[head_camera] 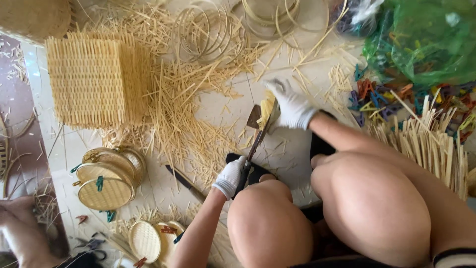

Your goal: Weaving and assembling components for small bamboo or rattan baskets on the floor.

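Left hand (229, 176), gloved, fist wrapped round cleaver (257, 133) handle near the knee for leverage; right hand (292, 105) pinches bamboo strip bundle (268, 106) upright against the blade, over the tiled floor (290, 151); offcuts (183, 106) lie beyond.

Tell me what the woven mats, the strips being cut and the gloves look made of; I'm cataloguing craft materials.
The woven mats look like split bamboo or a similar cane: pale yellow, matte, an open lattice of thin slats. The strips held in the right hand show the same pale, fibrous, unfinished look. The gloves appear to be white knitted cloth, soft and matte; the left hand grips a dark-handled knife.
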